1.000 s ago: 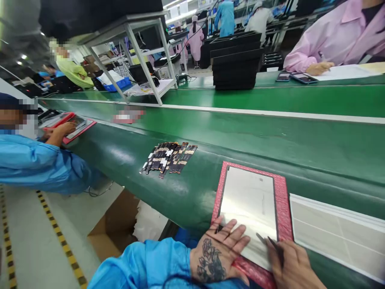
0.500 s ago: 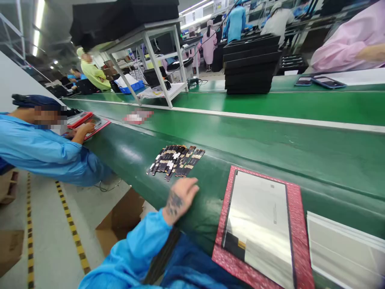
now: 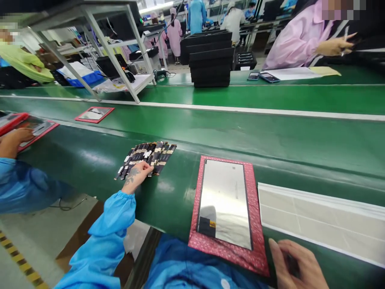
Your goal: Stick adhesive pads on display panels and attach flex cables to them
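While the left hand pinches at dark strips inside the surface's near edge, they look light, bendy, fragile: lift by the ends! Right hand curled, grip unclear.

pale floor | black-yellow tape | metal rack | lit tube light

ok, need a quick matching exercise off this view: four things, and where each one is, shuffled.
Things
1. Left hand
2. Right hand
3. Silver panel
4. Black stack

Places
A. On the red padded sheet
B. Beyond the white strip, left of the phones
C. At the pile of dark strips
D. Beside the padded sheet's near right corner

Pairs: 1-C, 2-D, 3-A, 4-B
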Action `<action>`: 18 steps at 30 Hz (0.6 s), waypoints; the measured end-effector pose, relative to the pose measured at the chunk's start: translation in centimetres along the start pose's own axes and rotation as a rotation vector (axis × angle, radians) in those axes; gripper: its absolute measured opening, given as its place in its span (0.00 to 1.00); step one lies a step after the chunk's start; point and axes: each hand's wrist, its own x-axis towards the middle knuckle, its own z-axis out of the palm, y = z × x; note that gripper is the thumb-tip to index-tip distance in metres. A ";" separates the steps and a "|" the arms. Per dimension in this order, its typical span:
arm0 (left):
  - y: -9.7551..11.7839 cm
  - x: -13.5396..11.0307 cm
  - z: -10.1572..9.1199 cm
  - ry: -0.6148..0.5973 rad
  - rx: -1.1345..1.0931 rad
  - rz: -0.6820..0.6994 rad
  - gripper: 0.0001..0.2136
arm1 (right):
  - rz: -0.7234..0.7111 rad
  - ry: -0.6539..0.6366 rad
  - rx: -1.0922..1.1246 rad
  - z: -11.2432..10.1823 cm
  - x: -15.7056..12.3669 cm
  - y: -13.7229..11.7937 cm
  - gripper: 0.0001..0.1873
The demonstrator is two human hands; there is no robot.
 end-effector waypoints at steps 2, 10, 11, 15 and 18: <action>0.1 -0.3 -0.7 -0.016 0.043 -0.001 0.11 | -0.036 0.008 0.001 -0.2 0.0 -0.1 0.11; 0.8 -1.3 -2.2 0.013 0.263 0.014 0.14 | -0.148 -0.021 -0.032 0.1 0.3 -0.3 0.08; 0.9 -1.4 -2.3 0.003 0.266 0.027 0.14 | -0.155 -0.020 -0.029 0.1 0.3 -0.3 0.08; 1.2 -2.1 -2.9 0.009 0.232 0.064 0.15 | -0.165 -0.001 -0.026 0.2 0.2 -0.6 0.06; 1.0 -2.8 -2.9 0.092 0.168 0.013 0.14 | -0.197 -0.005 -0.010 0.1 0.3 -0.9 0.06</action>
